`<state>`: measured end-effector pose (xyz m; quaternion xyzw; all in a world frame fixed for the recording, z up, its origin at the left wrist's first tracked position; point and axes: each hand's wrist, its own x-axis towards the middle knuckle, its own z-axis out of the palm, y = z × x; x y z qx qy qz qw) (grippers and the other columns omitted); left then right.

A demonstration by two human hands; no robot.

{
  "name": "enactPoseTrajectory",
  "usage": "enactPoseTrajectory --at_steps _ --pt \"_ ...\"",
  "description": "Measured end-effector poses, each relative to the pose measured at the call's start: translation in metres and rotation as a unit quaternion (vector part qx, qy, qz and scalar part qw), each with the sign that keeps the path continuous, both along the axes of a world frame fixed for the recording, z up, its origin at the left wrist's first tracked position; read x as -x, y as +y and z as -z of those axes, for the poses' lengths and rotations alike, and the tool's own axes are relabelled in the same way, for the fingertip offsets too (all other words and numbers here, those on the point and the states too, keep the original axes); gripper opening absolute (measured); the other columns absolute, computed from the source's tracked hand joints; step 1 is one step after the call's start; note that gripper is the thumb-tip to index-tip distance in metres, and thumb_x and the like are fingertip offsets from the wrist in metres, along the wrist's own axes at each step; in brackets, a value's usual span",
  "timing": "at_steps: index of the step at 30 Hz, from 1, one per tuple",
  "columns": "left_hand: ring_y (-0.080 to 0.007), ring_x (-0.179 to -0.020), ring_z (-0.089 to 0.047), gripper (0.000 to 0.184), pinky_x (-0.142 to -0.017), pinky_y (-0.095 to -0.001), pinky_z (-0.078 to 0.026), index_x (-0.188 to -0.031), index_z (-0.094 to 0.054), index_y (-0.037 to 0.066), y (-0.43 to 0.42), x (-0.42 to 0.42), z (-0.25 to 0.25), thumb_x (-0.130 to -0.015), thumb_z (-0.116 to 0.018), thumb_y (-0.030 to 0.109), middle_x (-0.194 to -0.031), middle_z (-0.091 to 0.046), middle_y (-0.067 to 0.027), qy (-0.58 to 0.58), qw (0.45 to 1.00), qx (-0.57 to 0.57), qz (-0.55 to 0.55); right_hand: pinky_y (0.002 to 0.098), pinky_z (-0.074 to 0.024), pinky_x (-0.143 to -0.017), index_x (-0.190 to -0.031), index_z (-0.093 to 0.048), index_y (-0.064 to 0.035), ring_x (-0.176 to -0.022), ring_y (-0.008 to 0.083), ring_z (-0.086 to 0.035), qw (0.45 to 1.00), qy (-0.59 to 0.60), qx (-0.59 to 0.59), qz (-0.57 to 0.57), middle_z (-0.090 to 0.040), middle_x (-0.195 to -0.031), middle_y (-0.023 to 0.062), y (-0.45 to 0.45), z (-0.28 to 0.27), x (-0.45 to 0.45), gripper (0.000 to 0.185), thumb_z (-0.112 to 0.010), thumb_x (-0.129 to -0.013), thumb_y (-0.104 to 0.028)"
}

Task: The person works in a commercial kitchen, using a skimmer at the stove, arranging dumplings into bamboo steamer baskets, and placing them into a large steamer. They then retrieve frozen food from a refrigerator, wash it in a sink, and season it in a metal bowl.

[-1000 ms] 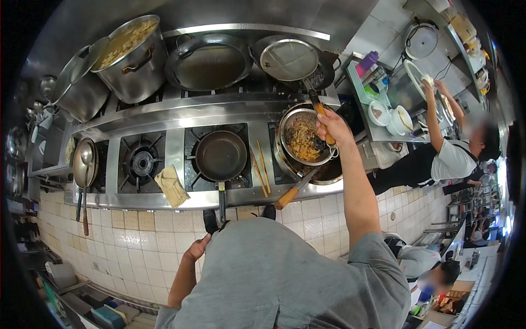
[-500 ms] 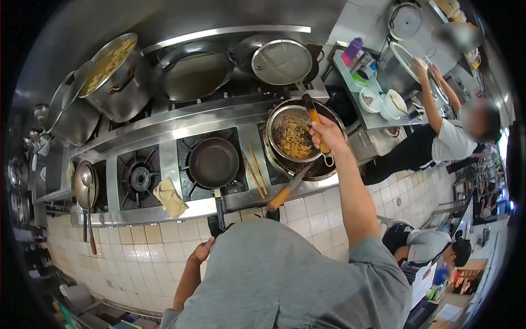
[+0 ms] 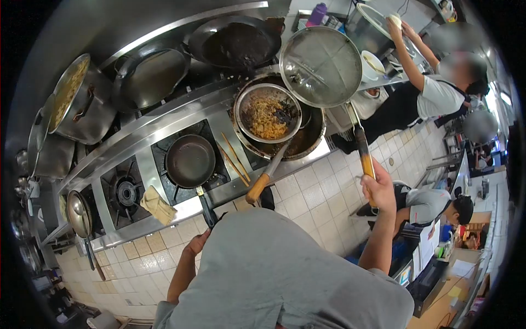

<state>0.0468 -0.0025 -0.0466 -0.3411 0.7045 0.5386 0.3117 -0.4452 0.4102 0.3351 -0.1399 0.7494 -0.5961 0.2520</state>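
Note:
My right hand (image 3: 379,189) is closed around the wooden handle of a large round mesh strainer (image 3: 321,67), held up right of the stove. Under its left side, a smaller strainer (image 3: 268,115) holding browned, shredded food rests over a wide pot (image 3: 311,131). Its wooden handle (image 3: 257,188) points toward me over the stove edge. My left hand (image 3: 195,244) is low beside my shirt, near the handle end of a dark frying pan (image 3: 190,160). The shirt hides its fingers, so I cannot see whether it touches that handle.
Wooden chopsticks (image 3: 235,157) and a folded cloth (image 3: 158,205) lie along the stove front. Woks (image 3: 235,44) and a tall stockpot (image 3: 87,107) stand behind. At right, one person (image 3: 446,90) handles something white; another person (image 3: 430,205) bends near papers.
My right hand has drawn the large strainer from above the back wok toward the right, with its handle now beyond the stove edge. The view has shifted right.

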Motion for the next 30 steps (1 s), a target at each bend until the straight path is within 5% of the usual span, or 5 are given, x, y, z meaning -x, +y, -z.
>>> enactPoseTrajectory --at_steps 6,8,9,19,30 --pt "-0.0399 -0.129 -0.056 0.101 -0.111 -0.0399 -0.040 -0.131 -0.061 -0.012 -0.020 0.015 0.018 -0.092 -0.039 0.079 -0.129 -0.064 -0.0306 -0.005 0.997 0.003 0.071 0.0213 -0.0386 -0.047 -0.152 -0.048 -0.0094 -0.051 0.0055 -0.047 0.998 -0.042 -0.036 -0.014 -0.060 -0.082 0.0008 0.059 0.026 -0.022 0.065 -0.062 -0.091 0.007" --pt "-0.0366 -0.126 -0.059 0.096 -0.109 -0.0394 -0.042 -0.129 -0.063 -0.011 -0.027 0.004 0.039 -0.094 -0.042 0.076 -0.128 -0.066 -0.0282 0.031 0.995 -0.097 -0.006 0.0217 -0.0385 -0.047 -0.153 -0.048 -0.0097 -0.051 0.0056 -0.047 0.996 -0.084 -0.028 0.004 -0.059 -0.078 -0.0005 0.063 0.047 -0.028 0.065 -0.063 -0.091 0.007" --pt "-0.0343 -0.124 -0.061 0.093 -0.107 -0.0390 -0.044 -0.128 -0.065 -0.010 -0.019 0.027 -0.008 -0.095 -0.044 0.074 -0.127 -0.067 -0.0264 0.030 0.997 -0.038 0.052 0.0222 -0.0384 -0.047 -0.152 -0.048 -0.0098 -0.052 0.0057 -0.047 0.996 -0.072 -0.044 0.012 -0.058 -0.076 -0.0015 0.063 0.055 -0.031 0.064 -0.063 -0.092 0.006" --pt "-0.0320 -0.117 -0.064 0.092 -0.102 -0.0392 -0.047 -0.124 -0.067 -0.009 -0.010 0.042 -0.032 -0.095 -0.041 0.075 -0.122 -0.070 -0.0244 0.005 1.000 -0.015 0.022 0.0222 -0.0421 -0.053 -0.152 -0.049 -0.0083 -0.059 0.0061 -0.051 0.997 -0.044 0.013 0.054 -0.062 -0.082 -0.0001 0.097 0.158 -0.028 0.065 -0.062 -0.091 0.011" --pt "-0.0308 -0.115 -0.064 0.100 -0.100 -0.0376 -0.047 -0.125 -0.065 -0.012 0.007 0.063 -0.078 -0.091 -0.044 0.079 -0.121 -0.070 -0.0224 -0.034 0.998 -0.013 -0.045 0.0227 -0.0438 -0.055 -0.148 -0.050 -0.0052 -0.063 0.0068 -0.053 0.997 -0.011 -0.051 0.050 -0.060 -0.081 0.0006 0.078 0.144 -0.026 0.061 -0.063 -0.090 0.009"
